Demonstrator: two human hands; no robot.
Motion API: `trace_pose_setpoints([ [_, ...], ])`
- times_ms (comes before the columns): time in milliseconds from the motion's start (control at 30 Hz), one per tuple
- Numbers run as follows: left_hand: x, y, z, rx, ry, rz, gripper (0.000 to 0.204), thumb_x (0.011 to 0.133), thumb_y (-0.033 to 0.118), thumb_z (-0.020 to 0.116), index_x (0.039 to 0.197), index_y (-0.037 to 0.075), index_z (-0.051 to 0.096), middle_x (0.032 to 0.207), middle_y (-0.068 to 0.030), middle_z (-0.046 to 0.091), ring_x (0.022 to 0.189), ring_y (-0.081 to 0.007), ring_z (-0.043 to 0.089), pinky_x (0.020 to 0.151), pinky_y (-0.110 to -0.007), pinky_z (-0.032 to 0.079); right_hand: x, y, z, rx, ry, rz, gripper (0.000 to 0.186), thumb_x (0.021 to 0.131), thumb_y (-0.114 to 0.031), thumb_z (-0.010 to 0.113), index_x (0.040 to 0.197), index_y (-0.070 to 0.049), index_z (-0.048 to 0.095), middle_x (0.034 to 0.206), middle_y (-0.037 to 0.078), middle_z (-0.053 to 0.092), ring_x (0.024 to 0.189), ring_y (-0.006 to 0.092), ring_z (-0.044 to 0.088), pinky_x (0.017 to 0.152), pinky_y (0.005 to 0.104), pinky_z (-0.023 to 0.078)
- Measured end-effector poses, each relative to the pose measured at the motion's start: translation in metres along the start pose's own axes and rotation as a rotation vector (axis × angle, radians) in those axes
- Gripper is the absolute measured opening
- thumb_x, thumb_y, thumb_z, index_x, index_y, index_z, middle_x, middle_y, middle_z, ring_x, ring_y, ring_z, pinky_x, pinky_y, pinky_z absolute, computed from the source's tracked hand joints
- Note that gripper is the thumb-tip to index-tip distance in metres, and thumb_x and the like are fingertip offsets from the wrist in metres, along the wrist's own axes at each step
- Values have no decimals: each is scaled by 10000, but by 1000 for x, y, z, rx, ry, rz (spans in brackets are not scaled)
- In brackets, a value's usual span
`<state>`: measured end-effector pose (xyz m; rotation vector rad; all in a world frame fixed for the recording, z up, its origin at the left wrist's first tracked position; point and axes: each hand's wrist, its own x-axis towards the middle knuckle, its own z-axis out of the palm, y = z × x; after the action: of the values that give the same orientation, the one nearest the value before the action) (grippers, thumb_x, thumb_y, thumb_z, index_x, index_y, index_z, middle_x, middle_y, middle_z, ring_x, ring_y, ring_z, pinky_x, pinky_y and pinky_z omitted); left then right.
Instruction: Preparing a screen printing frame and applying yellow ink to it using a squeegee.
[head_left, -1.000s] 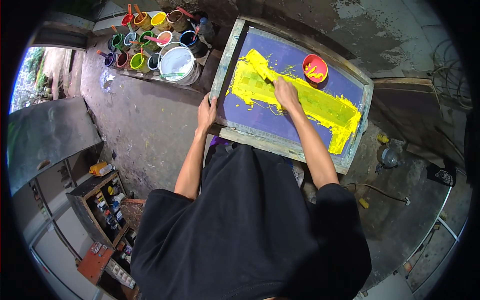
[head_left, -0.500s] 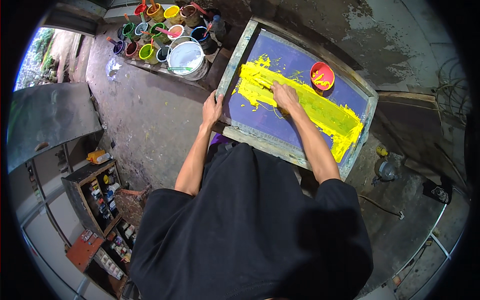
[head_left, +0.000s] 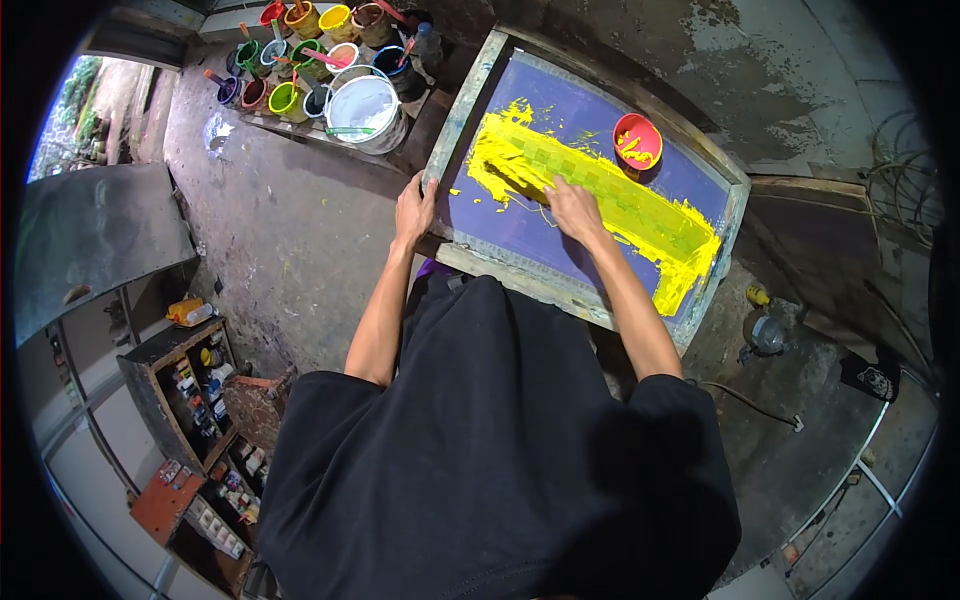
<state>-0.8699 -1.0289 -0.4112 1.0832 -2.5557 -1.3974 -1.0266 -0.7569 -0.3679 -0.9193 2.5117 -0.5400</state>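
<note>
A wooden-framed printing screen (head_left: 455, 112) with a purple mesh (head_left: 520, 238) lies in front of me. A broad band of yellow paint (head_left: 630, 200) runs across it. My left hand (head_left: 413, 210) grips the frame's left edge. My right hand (head_left: 572, 206) presses down on the mesh at the near side of the yellow band, its fingers curled over a small spreading tool that is mostly hidden. A red bowl (head_left: 637, 140) with yellow paint in it sits on the mesh beyond that hand. My black shirt hides the screen's near edge.
Left of the screen stand several open paint pots (head_left: 300, 60) in many colours and a white bucket (head_left: 362, 105). A low wooden shelf (head_left: 190, 390) with bottles is at the lower left, a grey sheet (head_left: 90, 240) above it. A round metal object (head_left: 765, 332) lies at the right.
My right hand has slid from the upper left end of the yellow band toward its middle and near side. The left hand stays on the frame's edge.
</note>
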Motion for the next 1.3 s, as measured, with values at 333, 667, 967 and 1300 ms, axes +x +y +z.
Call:
trace_pose_setpoints([
  [333,3,2,-5,21,49,16,521,973,417,496,1282,6,579,1117,-267,661,1089,-418,615,925,-440,462,-86,22,-60,-40,-28,79,266,890,-176,625,1083,0,575,878,284,657,856,471,628,738,535,491],
  [667,2,6,-5,16,37,-1,517,971,402,501,1275,-9,580,1095,-271,667,1075,-419,623,912,-433,467,-64,-11,-47,-112,-6,-22,181,851,-156,670,984,-39,632,840,225,661,817,438,646,696,506,510],
  [967,1,-1,-2,4,35,-20,489,971,382,504,1284,14,580,1157,-273,644,1115,-433,597,942,-456,459,-33,-42,-33,-213,-58,-94,170,874,-157,642,965,-14,637,815,220,659,770,406,661,669,501,523],
  [1300,-2,7,-5,15,-5,-47,498,978,396,493,1303,24,562,1164,-271,641,1125,-433,591,949,-464,454,-40,-39,-23,-115,-26,-108,168,873,-165,659,881,-17,581,806,215,643,772,431,632,669,529,494],
])
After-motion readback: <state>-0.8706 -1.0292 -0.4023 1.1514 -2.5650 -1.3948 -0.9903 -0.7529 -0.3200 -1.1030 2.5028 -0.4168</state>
